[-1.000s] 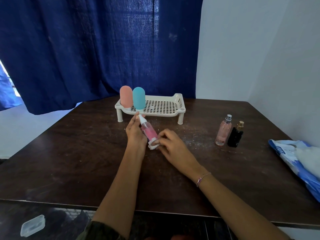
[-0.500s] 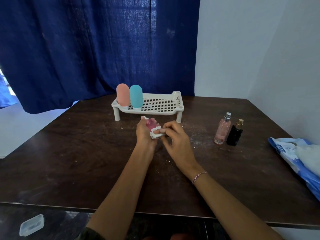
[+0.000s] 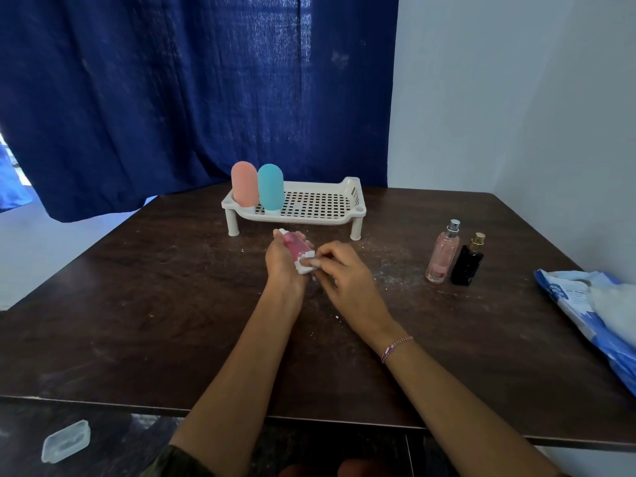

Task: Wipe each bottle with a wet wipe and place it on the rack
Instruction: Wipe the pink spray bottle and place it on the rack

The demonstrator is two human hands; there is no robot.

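While a smooth, rounded peach bottle (image 3: 244,184) and teal bottle (image 3: 271,187) stand on the left end of the white perforated plastic rack (image 3: 320,215), your left hand (image 3: 284,266) curls around a clear pink bottle (image 3: 294,247) just in front of the rack. Your right hand (image 3: 344,273) pinches a crumpled white wipe (image 3: 304,267) against the bottle's lower end. Right of the rack stand a pink glass spray bottle (image 3: 442,253) and a black flask (image 3: 468,265); you can't read their labels.

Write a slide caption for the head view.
Left hand holds a pink bottle while right hand pinches a wet wipe against it; a peach bottle and a teal bottle stand on the rack.
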